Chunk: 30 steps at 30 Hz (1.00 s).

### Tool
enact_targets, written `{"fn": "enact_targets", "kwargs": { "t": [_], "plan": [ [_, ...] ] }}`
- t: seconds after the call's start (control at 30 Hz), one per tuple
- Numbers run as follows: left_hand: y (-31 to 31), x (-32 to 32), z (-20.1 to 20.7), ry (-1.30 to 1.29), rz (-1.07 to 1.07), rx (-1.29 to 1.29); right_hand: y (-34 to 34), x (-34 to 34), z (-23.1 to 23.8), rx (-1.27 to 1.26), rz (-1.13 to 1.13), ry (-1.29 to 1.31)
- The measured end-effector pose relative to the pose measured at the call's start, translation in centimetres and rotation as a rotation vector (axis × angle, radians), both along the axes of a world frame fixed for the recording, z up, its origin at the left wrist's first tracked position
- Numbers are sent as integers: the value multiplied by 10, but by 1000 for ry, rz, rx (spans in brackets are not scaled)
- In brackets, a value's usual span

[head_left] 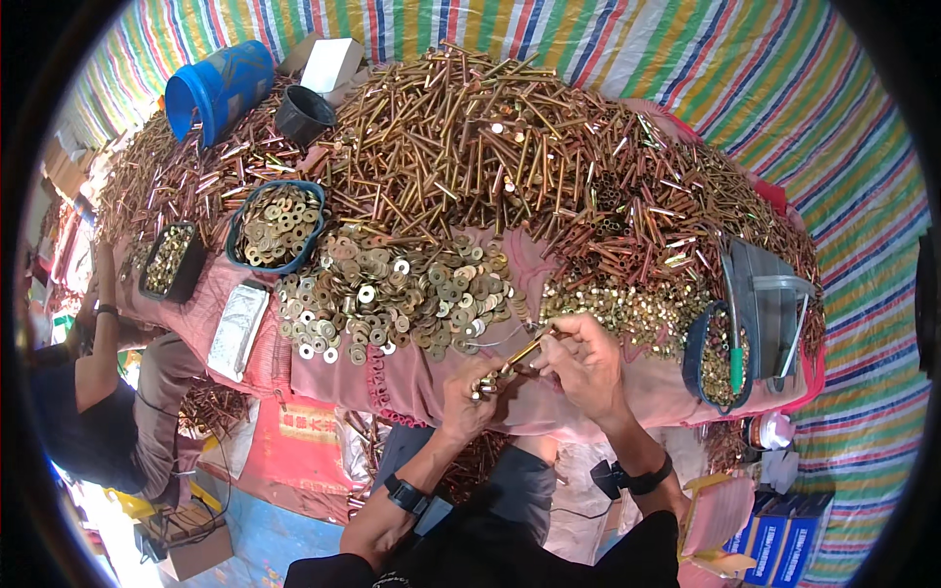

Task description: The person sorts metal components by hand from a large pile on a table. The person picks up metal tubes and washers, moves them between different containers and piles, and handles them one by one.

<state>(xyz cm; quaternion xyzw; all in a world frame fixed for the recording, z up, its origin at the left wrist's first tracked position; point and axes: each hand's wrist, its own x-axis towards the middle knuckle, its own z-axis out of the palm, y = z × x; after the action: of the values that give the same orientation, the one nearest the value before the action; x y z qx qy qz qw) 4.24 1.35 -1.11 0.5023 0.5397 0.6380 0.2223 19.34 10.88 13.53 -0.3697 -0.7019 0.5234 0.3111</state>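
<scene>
In front of my body, my left hand point(470, 397) is closed around several bolts, whose shiny ends poke out at its side. A brass-coloured bolt point(523, 352) spans the gap between my two hands. My right hand point(584, 365) is closed, with thumb and fingers pinching at that bolt's right part; whether a small nut or washer sits there is hidden. Just beyond my hands lie a pile of flat washers point(387, 289) to the left and a spread of small nuts point(627, 306) to the right.
A large heap of long bolts point(470, 127) covers the far side of the cloth. Around it stand a blue bucket point(240, 83), a blue basin point(232, 235) of washers, a tub point(693, 367) of nuts and a grey scoop-like container point(760, 284). Another person's arm point(98, 338) is at far left.
</scene>
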Motion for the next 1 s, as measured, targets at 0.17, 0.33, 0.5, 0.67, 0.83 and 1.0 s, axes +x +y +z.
{"fn": "enact_targets", "kwargs": {
  "t": [0.17,0.33,0.5,0.67,0.83,1.0],
  "plan": [
    [1,-1,10,40,-23,11,-6,-6,6,503,50,-180],
    [0,8,19,-32,74,55,-1,-6,-3,686,319,-380],
    [-1,4,10,80,84,71,-4,7,-32,471,232,-330],
    [-1,8,1,-45,118,64,2,30,-52,556,-64,-423],
    [-5,8,1,-82,88,2,3,35,-63,582,59,-526],
    [-4,12,3,-169,61,-7,10,28,-71,792,211,-682]
  ]
}}
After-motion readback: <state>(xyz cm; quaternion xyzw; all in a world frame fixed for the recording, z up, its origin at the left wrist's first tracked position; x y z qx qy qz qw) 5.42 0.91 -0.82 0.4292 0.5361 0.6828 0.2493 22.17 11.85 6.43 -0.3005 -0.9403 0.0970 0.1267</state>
